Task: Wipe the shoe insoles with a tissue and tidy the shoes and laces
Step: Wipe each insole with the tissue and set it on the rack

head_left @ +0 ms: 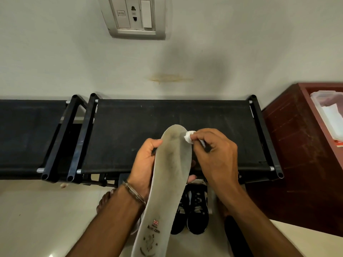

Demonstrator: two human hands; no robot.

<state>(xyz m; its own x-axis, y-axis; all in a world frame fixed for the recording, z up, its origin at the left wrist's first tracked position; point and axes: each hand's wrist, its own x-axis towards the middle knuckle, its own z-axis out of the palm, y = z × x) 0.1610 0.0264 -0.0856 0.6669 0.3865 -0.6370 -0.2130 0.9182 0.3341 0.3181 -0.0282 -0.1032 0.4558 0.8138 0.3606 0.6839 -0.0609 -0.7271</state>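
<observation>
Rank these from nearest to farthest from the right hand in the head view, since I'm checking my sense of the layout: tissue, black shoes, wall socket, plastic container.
1. Tissue: pinched in the right hand at the insole's toe.
2. Black shoes: on the floor below the hands.
3. Plastic container: far right, on the red cabinet.
4. Wall socket: high on the wall, upper left.

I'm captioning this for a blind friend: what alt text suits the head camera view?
A person's left hand holds a grey insole upright while the right hand pinches a white tissue against its toe end, above black shoes on the floor.
</observation>
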